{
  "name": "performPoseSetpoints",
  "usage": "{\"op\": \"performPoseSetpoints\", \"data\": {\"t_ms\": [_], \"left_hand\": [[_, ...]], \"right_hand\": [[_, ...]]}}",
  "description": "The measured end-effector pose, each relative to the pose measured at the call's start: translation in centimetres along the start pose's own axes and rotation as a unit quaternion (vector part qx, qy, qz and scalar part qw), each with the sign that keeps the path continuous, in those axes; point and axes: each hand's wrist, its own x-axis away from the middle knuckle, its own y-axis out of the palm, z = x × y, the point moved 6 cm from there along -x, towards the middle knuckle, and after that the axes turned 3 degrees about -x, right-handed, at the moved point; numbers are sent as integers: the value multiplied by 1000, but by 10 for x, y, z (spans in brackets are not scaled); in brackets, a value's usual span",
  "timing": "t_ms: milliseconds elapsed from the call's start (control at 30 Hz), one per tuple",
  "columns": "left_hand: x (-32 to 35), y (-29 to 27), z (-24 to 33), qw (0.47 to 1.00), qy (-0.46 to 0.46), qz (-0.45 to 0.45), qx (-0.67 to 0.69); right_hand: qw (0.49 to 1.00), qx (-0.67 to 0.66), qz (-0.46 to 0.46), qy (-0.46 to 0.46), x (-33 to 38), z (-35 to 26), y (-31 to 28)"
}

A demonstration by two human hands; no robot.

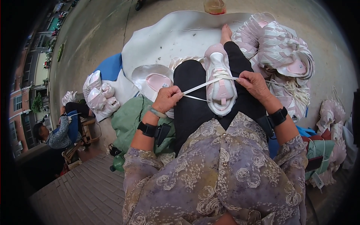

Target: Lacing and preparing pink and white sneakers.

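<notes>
A white and pale pink sneaker (222,93) rests on my lap, between my black-trousered thighs, its toe nearest to me. White shoelaces (198,87) run through its upper and stretch out to both sides. My left hand (167,98) is closed in a pinch on a lace, left of the shoe. On the right, my right hand (255,84) pinches the other lace close to the shoe's side. The lace between the hands looks taut across the upper. Both wrists wear black bands.
A large pile of pink and white shoe uppers (277,48) lies at right on a white sheet (165,37). More uppers (99,93) sit at left, near a green bag (129,116). A seated person (63,127) is farther left. A plastic container (215,6) stands at the far edge.
</notes>
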Motion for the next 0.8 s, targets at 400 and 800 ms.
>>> {"op": "performPoseSetpoints", "data": {"t_ms": [400,800], "left_hand": [[10,5,23,996,6,-76,49],[3,1,-13,986,-100,-117,60]], "right_hand": [[877,306,75,-363,-2,-85,-10],[924,264,114,-252,59,8,-14]]}}
